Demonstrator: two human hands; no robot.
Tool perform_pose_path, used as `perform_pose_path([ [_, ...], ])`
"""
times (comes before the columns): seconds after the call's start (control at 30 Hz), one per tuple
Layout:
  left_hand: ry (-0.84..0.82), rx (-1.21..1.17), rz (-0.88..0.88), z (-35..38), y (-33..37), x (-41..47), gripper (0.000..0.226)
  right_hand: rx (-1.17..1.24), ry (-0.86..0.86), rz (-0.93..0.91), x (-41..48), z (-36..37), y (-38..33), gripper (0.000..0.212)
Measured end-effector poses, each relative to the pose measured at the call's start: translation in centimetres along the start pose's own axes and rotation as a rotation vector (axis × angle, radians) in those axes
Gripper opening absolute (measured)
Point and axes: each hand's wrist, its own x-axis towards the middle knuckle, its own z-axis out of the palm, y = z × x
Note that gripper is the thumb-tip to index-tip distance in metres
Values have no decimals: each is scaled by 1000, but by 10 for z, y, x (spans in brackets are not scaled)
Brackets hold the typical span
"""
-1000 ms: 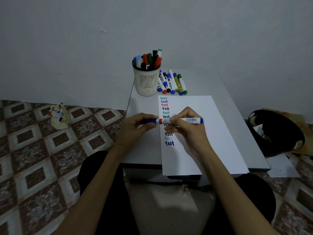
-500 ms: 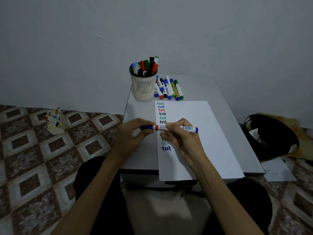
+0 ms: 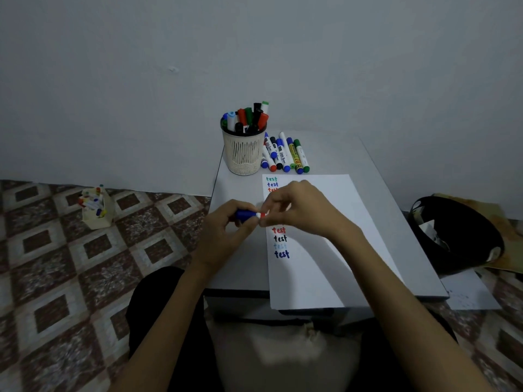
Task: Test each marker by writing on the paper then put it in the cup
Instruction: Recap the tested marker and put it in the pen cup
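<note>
Head view shows the cup (image 3: 244, 154) already full of markers and a column of "test" words on the paper (image 3: 325, 278). Several loose markers (image 3: 285, 154) beside it look untested. Above the desk (image 3: 237, 267), the left hand (image 3: 223, 236) grips the blue end of the marker (image 3: 249, 215), and the right hand (image 3: 305, 210) pinches its barrel with curled fingers.

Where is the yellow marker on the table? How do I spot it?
Find the cream slotted plastic cup full of markers at the far end of the grey table. To its right lies a row of loose markers; the yellow-barrelled marker is second from the right, the only yellow one there.
</note>
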Motion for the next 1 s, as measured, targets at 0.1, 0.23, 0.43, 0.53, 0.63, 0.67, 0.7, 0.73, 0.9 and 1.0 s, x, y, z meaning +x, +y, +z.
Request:
perform_pose_path([
  [0.1,78,-9,-70,2,0,3,36,-164,0,-41,18,-4,0,15],
  [0.23,47,24,-214,4,-7,3,44,-122,301,-44,47,-26,5,13],
  [0.43,-272,538,-73,10,-17,0,64,242,948,-272,100,-71,-13,53],
  [0.53,-334,623,-65,11,-20,0,67,284,1115,-325,127,-77,-23,47],
  [0.63,-351,649,-79,11,-20,0,69,223,1086,-300,146,-65,-24,42],
  [0.67,-344,650,-80,11,-19,0,69,192,1027,-273,150,-59,-22,41],
  [0.7,-336,650,-82,11,-18,0,69,127,956,-243,155,-52,-17,38],
  [0.73,-330,649,-85,11,-18,0,70,8,887,-204,159,-46,-12,33],
  [0.9,-326,650,-91,12,-18,0,70,-212,787,-185,160,-35,18,24],
  [1.0,-322,628,-98,12,-18,0,70,37,926,0,150,-36,46,35],
])
